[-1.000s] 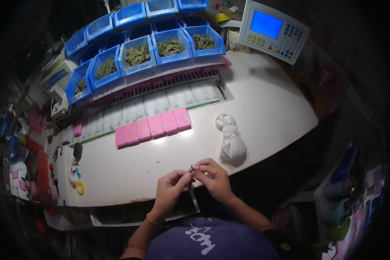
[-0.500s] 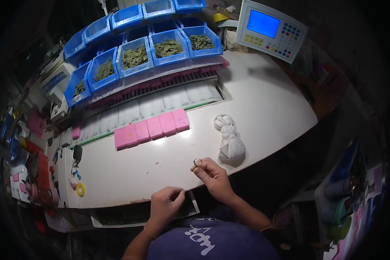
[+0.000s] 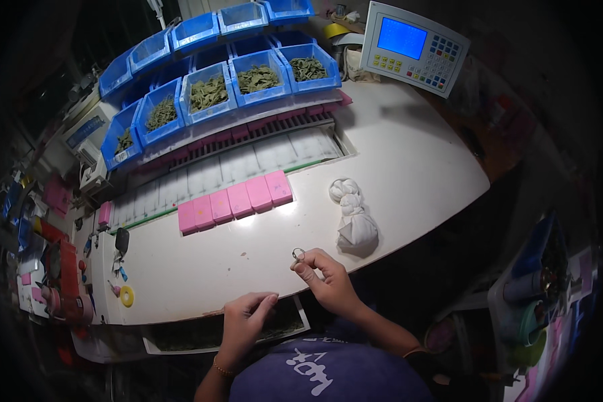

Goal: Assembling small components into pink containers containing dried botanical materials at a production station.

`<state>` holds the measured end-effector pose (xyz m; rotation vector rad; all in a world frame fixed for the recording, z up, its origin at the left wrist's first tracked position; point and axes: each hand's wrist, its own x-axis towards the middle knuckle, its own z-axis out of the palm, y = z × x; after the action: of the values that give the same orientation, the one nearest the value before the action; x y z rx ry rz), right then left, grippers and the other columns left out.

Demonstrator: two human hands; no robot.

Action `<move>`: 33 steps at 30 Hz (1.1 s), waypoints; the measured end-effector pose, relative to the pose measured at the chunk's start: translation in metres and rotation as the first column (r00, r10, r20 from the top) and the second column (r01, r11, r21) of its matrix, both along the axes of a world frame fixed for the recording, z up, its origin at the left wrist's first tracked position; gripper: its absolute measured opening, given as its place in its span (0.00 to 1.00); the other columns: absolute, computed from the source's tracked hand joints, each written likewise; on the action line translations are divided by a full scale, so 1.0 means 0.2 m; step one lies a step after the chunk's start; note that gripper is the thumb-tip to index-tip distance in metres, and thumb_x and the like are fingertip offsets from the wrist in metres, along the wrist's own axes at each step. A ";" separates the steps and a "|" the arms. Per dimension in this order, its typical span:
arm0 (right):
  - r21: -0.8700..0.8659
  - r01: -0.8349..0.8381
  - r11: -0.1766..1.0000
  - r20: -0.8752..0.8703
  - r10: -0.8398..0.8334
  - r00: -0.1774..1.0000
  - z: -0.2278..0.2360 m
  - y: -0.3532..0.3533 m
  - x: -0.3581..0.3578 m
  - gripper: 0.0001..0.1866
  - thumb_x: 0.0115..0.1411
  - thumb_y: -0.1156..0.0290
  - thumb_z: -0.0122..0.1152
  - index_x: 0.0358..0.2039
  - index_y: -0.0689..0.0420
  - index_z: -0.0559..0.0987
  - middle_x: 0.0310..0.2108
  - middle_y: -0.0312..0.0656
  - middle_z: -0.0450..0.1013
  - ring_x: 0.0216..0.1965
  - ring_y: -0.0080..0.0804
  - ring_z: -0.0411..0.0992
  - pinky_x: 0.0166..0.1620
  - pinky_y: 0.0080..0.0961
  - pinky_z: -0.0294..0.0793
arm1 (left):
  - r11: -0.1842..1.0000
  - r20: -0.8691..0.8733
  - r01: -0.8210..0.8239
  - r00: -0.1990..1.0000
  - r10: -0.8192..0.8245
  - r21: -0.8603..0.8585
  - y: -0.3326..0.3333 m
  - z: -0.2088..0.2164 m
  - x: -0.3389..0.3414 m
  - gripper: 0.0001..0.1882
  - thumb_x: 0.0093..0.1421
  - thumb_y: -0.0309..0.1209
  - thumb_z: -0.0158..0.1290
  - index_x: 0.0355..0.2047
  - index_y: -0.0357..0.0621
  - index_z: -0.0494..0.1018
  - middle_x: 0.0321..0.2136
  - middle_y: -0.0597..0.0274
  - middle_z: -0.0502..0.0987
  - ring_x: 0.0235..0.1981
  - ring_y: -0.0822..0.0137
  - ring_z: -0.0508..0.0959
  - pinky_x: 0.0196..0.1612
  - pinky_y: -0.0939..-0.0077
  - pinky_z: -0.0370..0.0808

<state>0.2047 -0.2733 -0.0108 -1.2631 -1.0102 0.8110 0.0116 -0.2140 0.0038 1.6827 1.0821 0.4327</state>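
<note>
Between the thumb and forefinger of my right hand (image 3: 329,284) is a small thin ring (image 3: 298,254), held just above the white tabletop (image 3: 194,278) near its front edge. Closed in a pinch, my left hand (image 3: 245,316) hovers at that edge, over an open drawer (image 3: 305,316). Whatever the left fingertips hold, if anything, is too small to make out. Dark green matter shows inside the drawer. A knotted white cloth (image 3: 356,229) lies to the right, beyond my right hand. Farther back, several pink blocks (image 3: 240,201) stand side by side in a row.
Blue bins (image 3: 261,80) in tiers at the back hold dried leaves. Before them runs a recessed white strip (image 3: 228,164). At the back right stands a control panel (image 3: 415,47) with a lit blue screen. A yellow ring-shaped roll (image 3: 126,297) lies at the left.
My right hand has shifted slightly left with the ring, which has turned more toward view. The left hand has moved a little left and down, its fingertips now pinched together.
</note>
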 end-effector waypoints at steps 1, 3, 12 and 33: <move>0.059 0.057 0.997 0.201 -0.068 0.977 0.01 0.00 0.00 0.08 0.65 0.70 0.60 0.35 0.62 0.77 0.34 0.39 0.74 0.36 0.27 0.71 0.40 0.24 0.70 | 1.000 0.127 -0.006 0.992 0.009 -0.024 0.01 0.01 0.03 0.10 0.64 0.29 0.57 0.39 0.33 0.80 0.29 0.57 0.83 0.28 0.72 0.81 0.33 0.80 0.77; 0.084 0.074 0.994 0.246 -0.092 0.965 0.04 -0.01 -0.01 0.07 0.63 0.71 0.61 0.34 0.62 0.77 0.34 0.41 0.74 0.36 0.31 0.71 0.40 0.26 0.71 | 0.999 0.252 -0.010 0.967 0.021 -0.048 0.02 0.03 0.08 0.11 0.64 0.29 0.56 0.41 0.32 0.80 0.32 0.57 0.83 0.30 0.72 0.81 0.35 0.80 0.78; 0.196 0.120 0.973 0.499 -0.204 0.842 0.04 0.00 -0.01 0.06 0.56 0.77 0.64 0.34 0.62 0.78 0.34 0.44 0.76 0.38 0.41 0.73 0.42 0.32 0.72 | 0.999 0.403 -0.038 0.914 0.038 -0.008 0.05 0.00 0.24 0.15 0.61 0.27 0.60 0.47 0.35 0.79 0.37 0.57 0.83 0.33 0.74 0.81 0.35 0.83 0.79; 0.122 -0.030 0.992 0.664 -0.059 0.746 -0.18 0.09 0.09 0.09 0.54 0.74 0.65 0.38 0.54 0.82 0.33 0.39 0.77 0.36 0.39 0.74 0.39 0.32 0.74 | 0.249 0.067 -0.266 0.798 0.599 0.931 1.67 0.52 0.17 0.12 0.59 0.39 0.58 0.30 0.44 0.82 0.26 0.48 0.80 0.30 0.47 0.81 0.34 0.56 0.76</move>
<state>0.2226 -0.2550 -0.0473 -1.4846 -1.5957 0.2479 0.0459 0.1207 0.1068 2.4494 1.7684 1.4229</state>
